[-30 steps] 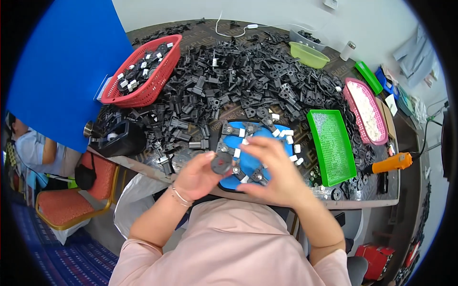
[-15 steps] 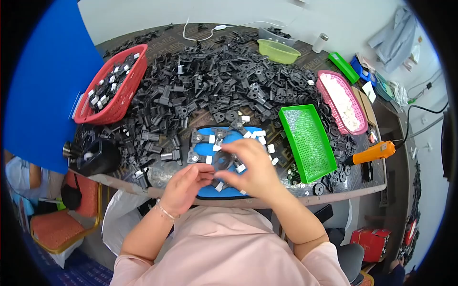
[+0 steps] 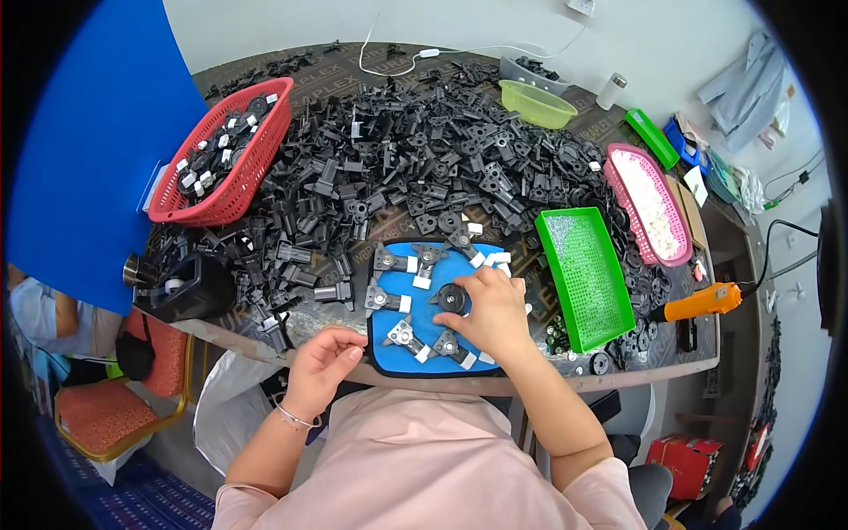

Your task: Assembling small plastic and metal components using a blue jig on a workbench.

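Observation:
My right hand [image 3: 493, 311] bends over a blue mat [image 3: 422, 333], its thumb and fingertips gripping the edges of a round black wheel [image 3: 450, 299]. Around the wheel lie several black brackets, each with a white block at one end, such as one bracket [image 3: 387, 300] at the mat's left and another [image 3: 406, 339] nearer me. By the mat's front left edge, my left hand [image 3: 323, 364] is loosely curled with thumb and fingers apart, and nothing shows in it. My right hand partly hides the white blocks along the mat's right side.
A wide heap of black plastic parts [image 3: 397, 146] covers the table behind the mat. Left stands a red basket [image 3: 252, 172] of assembled pieces; right, a green tray [image 3: 558, 274] of small metal bits, a pink basket [image 3: 680, 231] of white pieces and an orange electric screwdriver [image 3: 704, 303].
My hands have moved apart; the left has drawn back off the mat toward the front left. The wheel, earlier between both hands, is now low over the mat in my right fingers.

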The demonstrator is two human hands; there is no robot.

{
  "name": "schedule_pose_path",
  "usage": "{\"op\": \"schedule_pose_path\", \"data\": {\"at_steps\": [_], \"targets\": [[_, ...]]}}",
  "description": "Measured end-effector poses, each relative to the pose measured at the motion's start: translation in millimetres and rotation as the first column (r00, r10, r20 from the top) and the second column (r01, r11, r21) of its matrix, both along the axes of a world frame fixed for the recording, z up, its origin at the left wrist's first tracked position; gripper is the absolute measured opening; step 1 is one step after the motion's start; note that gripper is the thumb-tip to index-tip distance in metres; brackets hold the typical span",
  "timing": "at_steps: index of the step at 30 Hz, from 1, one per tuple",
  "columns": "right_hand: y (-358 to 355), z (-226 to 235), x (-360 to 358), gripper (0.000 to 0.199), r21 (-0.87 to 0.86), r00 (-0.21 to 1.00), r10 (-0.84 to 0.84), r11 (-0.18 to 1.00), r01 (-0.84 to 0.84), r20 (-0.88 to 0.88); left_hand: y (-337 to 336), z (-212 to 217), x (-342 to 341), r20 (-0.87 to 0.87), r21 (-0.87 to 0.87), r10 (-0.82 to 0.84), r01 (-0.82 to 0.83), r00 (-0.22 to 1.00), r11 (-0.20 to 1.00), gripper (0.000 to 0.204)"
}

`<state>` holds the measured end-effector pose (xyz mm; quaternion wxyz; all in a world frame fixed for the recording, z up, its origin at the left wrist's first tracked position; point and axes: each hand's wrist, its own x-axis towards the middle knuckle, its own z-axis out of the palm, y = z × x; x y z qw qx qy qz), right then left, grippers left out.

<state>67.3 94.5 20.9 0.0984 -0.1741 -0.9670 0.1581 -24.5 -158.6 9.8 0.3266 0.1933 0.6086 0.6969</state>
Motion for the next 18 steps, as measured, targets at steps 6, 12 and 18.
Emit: {"op": "schedule_pose_path", "data": {"at_steps": [6,12,18], "targets": [[0.8,-3.2,1.5,0.053,0.008,0.998,0.006,1.0,-0.006,-0.067,-2.0,-1.1,-4.0,-0.034,-0.006,0.004,-0.004,0.999,1.0,0.015],[-0.5,-4.1,2.1,0.048,0.031,0.998,0.01,0.999,-0.008,-0.06,-0.6,-1.4,-0.9,-0.025,0.023,-0.023,0.024,0.999,0.999,0.014],[-1.9,-4.7,1.4,0.049,0.107,0.999,-0.012,0.994,0.015,-0.03,-1.5,-2.6,0.0,-0.007,-0.007,-0.034,0.034,0.999,0.999,0.014]]}}
